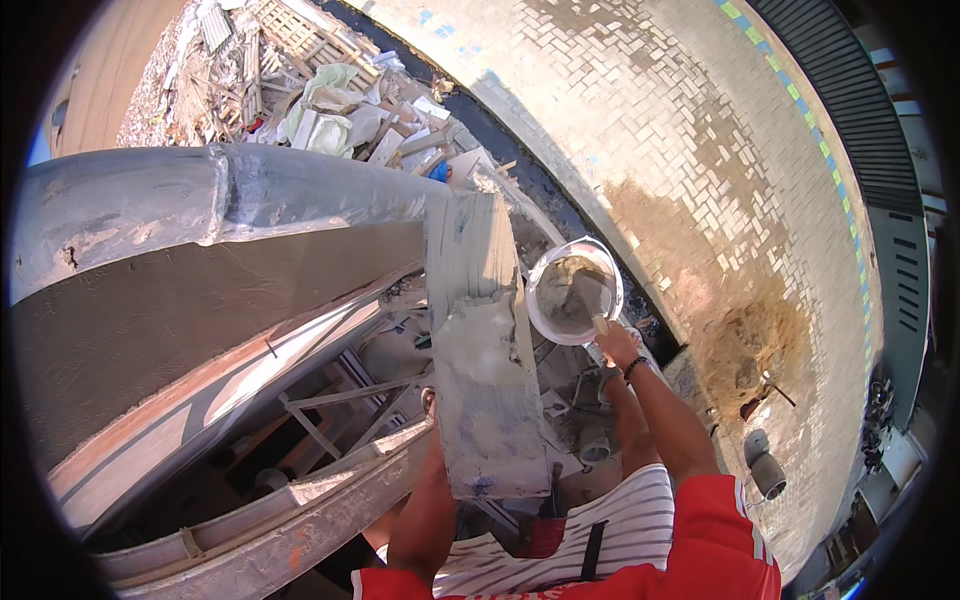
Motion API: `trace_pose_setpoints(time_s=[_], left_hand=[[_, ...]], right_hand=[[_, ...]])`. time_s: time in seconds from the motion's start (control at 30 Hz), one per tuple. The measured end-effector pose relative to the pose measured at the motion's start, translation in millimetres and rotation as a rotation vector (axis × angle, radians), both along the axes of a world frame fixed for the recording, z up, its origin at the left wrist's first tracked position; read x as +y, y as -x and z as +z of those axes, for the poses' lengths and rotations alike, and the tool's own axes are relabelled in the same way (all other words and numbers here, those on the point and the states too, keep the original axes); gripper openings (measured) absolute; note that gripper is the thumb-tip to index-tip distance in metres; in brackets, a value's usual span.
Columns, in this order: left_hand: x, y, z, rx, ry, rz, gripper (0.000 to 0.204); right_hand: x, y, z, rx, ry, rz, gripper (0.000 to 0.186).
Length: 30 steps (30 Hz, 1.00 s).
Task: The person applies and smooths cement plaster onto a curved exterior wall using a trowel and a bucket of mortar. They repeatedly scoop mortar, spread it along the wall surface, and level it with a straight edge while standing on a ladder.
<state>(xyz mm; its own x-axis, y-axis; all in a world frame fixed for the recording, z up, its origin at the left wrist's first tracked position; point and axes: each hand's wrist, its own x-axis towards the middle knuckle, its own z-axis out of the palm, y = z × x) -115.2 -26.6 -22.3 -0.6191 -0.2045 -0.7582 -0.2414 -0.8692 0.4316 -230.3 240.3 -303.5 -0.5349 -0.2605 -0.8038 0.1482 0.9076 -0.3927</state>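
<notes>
My right hand, with a dark bead bracelet at the wrist, is closed round the handle of a trowel. Its blade sits inside a white bucket that holds grey wet mortar. A long board, smeared with grey mortar, lies in front of my body. At its left edge my left hand grips it; most of the fingers are hidden behind the board. A paler patch of mortar covers the board's middle.
A curved wall with wet brown plaster and a grey rounded top runs along the left. Below are metal scaffold bars. Rubble lies far left. Paving, a sand heap and a drum are at right.
</notes>
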Motion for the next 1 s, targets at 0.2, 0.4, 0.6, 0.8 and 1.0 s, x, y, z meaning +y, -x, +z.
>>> trace_pose_setpoints(time_s=[0.2,0.4,0.6,0.8,1.0], left_hand=[[5,-23,1,-0.030,-0.027,0.016,0.044],[11,-37,5,-0.057,-0.041,0.006,0.043],[30,-28,12,-0.002,-0.046,0.008,0.043],[46,-10,31,0.080,0.009,0.039,0.042],[75,14,64,0.349,-0.144,0.150,0.034]], right_hand=[[-49,-8,1,0.164,-0.150,0.163,0.041],[-38,-8,-9,-0.049,-0.114,0.228,0.040],[-24,5,20,0.030,0.061,0.175,0.057],[-46,7,160,-0.419,0.628,-0.302,0.035],[-34,16,324,-0.851,0.938,-0.584,0.032]])
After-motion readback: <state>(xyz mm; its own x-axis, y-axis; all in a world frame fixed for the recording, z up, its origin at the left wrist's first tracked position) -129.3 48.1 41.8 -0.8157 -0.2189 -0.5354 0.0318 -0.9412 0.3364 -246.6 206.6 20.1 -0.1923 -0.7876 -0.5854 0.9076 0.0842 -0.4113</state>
